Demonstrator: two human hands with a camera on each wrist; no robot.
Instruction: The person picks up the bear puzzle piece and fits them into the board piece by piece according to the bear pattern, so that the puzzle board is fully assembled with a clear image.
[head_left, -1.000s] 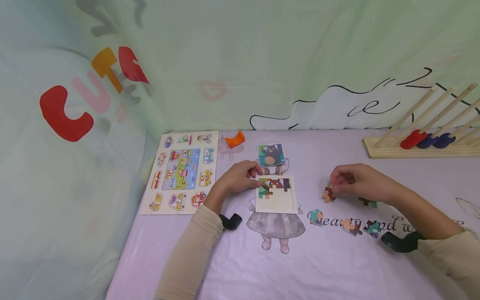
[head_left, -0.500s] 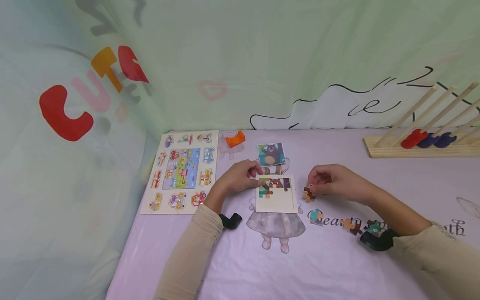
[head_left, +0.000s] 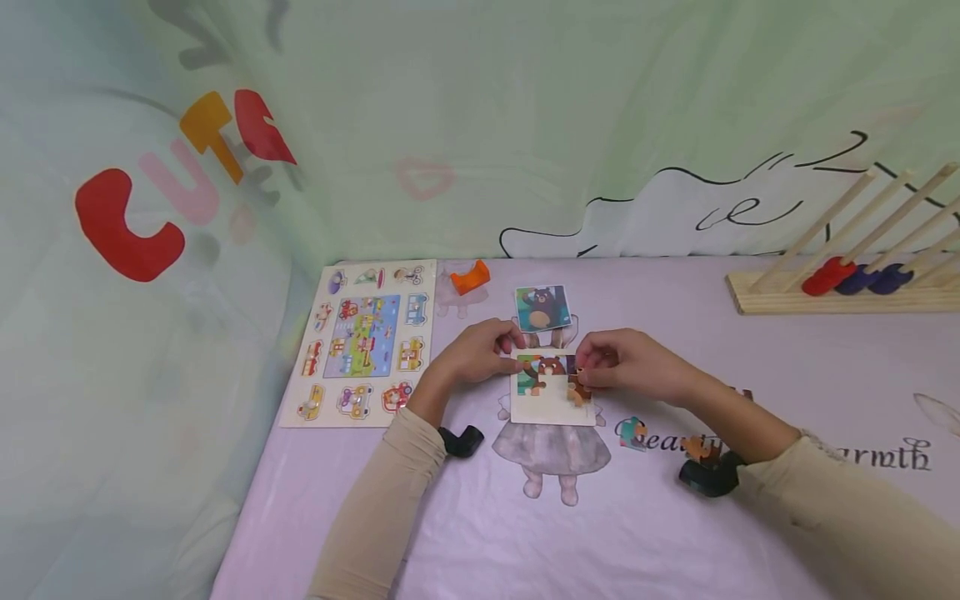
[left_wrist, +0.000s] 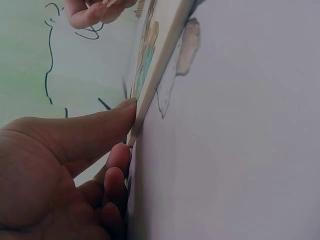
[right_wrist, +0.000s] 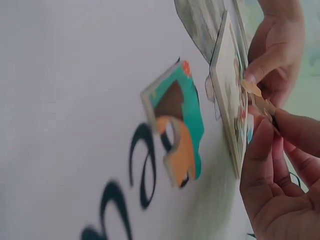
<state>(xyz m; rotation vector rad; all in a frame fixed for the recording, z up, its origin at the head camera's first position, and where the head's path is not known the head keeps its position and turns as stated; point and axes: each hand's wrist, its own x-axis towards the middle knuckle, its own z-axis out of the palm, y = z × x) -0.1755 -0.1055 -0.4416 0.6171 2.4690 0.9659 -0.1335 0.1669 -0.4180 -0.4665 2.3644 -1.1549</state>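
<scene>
Between thumb and fingers, my left hand [head_left: 480, 354] grips the upper left edge of a small wooden puzzle board [head_left: 551, 412]. Bear-picture pieces fill the board's top row and part of its left side. My right hand [head_left: 637, 362] pinches a brown jigsaw piece [right_wrist: 261, 102] just above the board's right side. In the right wrist view that piece is tilted, and whether it touches the board I cannot tell. A teal and orange jigsaw piece [right_wrist: 180, 125] lies right of the board. Another brown and orange piece [head_left: 697, 448] is partly hidden by the right wrist's black mount.
A bear picture card [head_left: 543, 308] lies behind the board. Left of it is a vehicle peg puzzle [head_left: 330, 422], with an orange block [head_left: 470, 278] near its far corner. A wooden rod stand [head_left: 750, 298] with red and blue beads stands at the back right.
My right hand has carried the brown jigsaw piece leftward from the loose pieces to above the board's right side. The left hand has stayed at the board's corner.
</scene>
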